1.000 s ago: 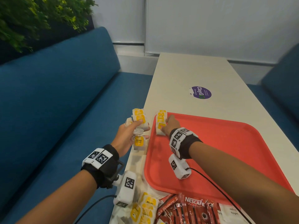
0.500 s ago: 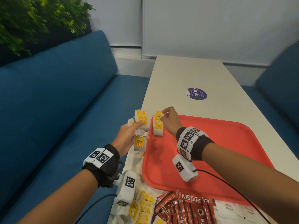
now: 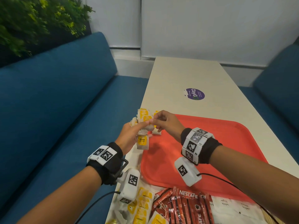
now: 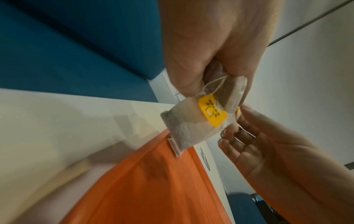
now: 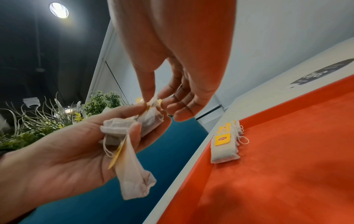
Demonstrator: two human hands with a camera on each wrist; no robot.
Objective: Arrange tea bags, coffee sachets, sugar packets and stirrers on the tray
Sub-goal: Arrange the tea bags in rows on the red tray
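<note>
My left hand grips a bunch of white tea bags with yellow tags just off the left edge of the red tray. One bag dangles below the fist; it shows close up as a tea bag in the left wrist view. My right hand has reached across, and its thumb and forefinger pinch the top of one tea bag in the bunch. A short row of tea bags lies in the tray's far left corner.
At the table's near edge lie loose tea bags, red Nescafe sachets and white sugar packets. A purple sticker marks the table beyond the tray. Blue benches flank the table.
My right hand left the row of tea bags on the tray, moved left to the bunch in my left hand and pinched one bag. The left hand stayed about where it was.
</note>
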